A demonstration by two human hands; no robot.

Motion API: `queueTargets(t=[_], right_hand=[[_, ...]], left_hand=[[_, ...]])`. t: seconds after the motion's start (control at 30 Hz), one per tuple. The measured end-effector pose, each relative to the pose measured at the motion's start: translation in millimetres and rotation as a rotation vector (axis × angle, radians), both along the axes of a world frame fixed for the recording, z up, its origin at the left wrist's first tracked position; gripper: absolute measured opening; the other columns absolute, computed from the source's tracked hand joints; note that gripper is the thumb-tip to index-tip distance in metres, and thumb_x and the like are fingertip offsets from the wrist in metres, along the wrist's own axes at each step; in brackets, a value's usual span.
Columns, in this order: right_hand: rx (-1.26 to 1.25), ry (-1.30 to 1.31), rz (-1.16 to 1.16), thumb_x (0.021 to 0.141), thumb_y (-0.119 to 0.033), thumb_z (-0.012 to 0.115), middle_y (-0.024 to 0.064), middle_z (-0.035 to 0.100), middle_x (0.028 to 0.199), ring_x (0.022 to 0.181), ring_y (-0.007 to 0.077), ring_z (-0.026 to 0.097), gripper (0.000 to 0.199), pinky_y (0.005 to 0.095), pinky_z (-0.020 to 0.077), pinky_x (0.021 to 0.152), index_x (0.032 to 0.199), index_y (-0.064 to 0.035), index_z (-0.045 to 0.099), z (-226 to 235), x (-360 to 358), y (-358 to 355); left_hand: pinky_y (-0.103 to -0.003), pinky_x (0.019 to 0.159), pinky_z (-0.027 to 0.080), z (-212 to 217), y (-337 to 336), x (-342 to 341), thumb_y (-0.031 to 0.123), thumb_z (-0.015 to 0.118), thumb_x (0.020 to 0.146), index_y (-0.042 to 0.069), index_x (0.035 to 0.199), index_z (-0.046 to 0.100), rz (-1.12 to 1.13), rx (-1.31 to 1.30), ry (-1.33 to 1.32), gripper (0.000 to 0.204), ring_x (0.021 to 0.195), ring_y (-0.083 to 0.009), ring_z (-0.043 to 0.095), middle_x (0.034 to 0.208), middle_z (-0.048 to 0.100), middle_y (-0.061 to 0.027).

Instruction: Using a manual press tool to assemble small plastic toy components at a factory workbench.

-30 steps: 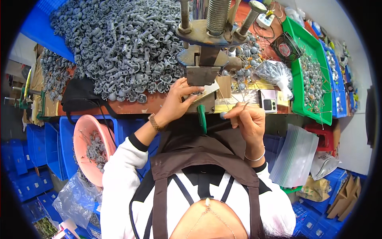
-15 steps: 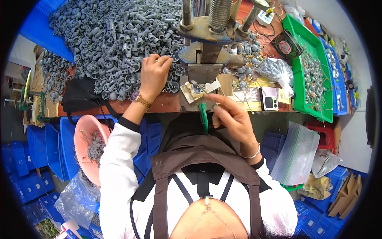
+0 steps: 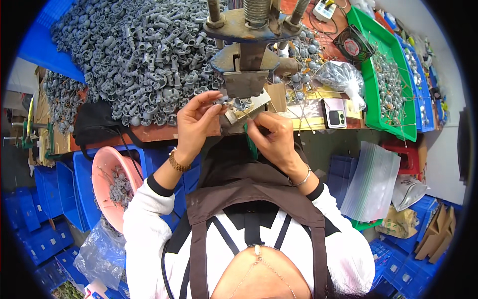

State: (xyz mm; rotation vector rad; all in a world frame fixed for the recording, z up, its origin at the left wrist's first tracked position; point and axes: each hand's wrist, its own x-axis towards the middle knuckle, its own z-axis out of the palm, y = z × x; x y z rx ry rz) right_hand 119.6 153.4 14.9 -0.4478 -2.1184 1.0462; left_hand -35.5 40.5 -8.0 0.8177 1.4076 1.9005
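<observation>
My left hand [image 3: 195,122] pinches a small grey plastic fitting [image 3: 222,100] between thumb and fingertips, just left of the metal press [image 3: 246,82]. My right hand [image 3: 273,137] is closed at the front right of the press's fixture [image 3: 259,102], its thumb and index finger together; whatever they hold is too small or hidden to make out. Under the press head a grey part [image 3: 241,104] sits in the fixture. A green handle [image 3: 250,143] hangs below the fixture, partly behind my right hand. The big heap of grey fittings [image 3: 144,60] lies left of the press.
A black bag [image 3: 97,122] lies at the bench's left front, above a pink basin [image 3: 102,172]. Right of the press are a phone [image 3: 334,113], a clear bag of parts [image 3: 338,77], a small fan [image 3: 352,47] and a green tray [image 3: 409,117] of wired grey balls.
My left hand has come from the heap toward the press and now holds a grey fitting. The right hand has moved slightly left and closed in by the fixture. The view has shifted a little.
</observation>
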Motion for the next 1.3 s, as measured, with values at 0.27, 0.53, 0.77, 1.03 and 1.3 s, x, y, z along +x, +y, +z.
queueTargets(t=[0.27, 0.53, 0.77, 1.03, 1.3], right_hand=[[0.096, -0.063, 0.019, 0.076, -0.003, 0.066, 0.0103, 0.048, 0.055, 0.044, 0.0205, 0.046, 0.022, 0.0309, 0.0338, 0.044, 0.060, 0.0007, 0.050, -4.2, 4.0, -1.9], [-0.817, -0.270, 0.316, 0.094, -0.015, 0.054, 0.0042, 0.062, 0.066, 0.049, 0.0052, 0.044, 0.022, 0.0210, 0.0309, 0.043, 0.082, -0.0004, 0.065, -5.4, 15.3, 13.4], [-0.891, -0.016, 0.211, 0.094, -0.013, 0.055, 0.0019, 0.061, 0.079, 0.069, 0.0075, 0.057, 0.016, 0.0212, 0.0457, 0.064, 0.102, -0.0004, 0.058, -15.5, 22.7, 17.5], [-0.494, -0.121, 0.089, 0.092, -0.009, 0.059, 0.0010, 0.061, 0.078, 0.068, 0.0052, 0.054, 0.011, 0.0192, 0.0433, 0.060, 0.093, 0.0015, 0.059, -21.9, 21.3, 16.4], [-0.887, 0.056, 0.203, 0.090, -0.006, 0.059, 0.0010, 0.059, 0.073, 0.064, 0.0063, 0.053, 0.017, 0.0197, 0.0423, 0.060, 0.105, 0.0013, 0.059, -17.2, 7.5, 17.0]], left_hand=[[-0.026, 0.079, 0.053, 4.2, -4.1, 11.6, 0.002, 0.059, 0.090, -0.002, 0.108, 0.061, 0.018, -0.045, -0.043, 0.019, 0.085, -0.0141, 0.066, 0.097, 0.067, -0.0081], [-0.029, 0.073, 0.054, 22.3, -4.1, 15.0, -0.005, 0.065, 0.078, 0.001, 0.101, 0.067, -0.119, 0.036, 0.919, 0.024, 0.088, -0.0222, 0.067, 0.099, 0.068, -0.0119], [-0.041, 0.089, 0.052, 30.6, -8.5, 8.8, 0.008, 0.057, 0.073, -0.003, 0.106, 0.064, -0.118, 0.180, 1.756, 0.036, 0.106, -0.0300, 0.062, 0.116, 0.062, -0.0172], [-0.040, 0.091, 0.051, 20.7, -28.9, -8.7, 0.010, 0.056, 0.075, -0.002, 0.108, 0.064, -0.071, 0.054, 1.850, 0.036, 0.105, -0.0272, 0.063, 0.115, 0.063, -0.0154], [-0.039, 0.086, 0.050, 37.7, -42.4, -25.1, 0.007, 0.061, 0.078, 0.001, 0.105, 0.066, 0.020, -0.012, 1.826, 0.028, 0.105, -0.0234, 0.063, 0.110, 0.066, -0.0117]])
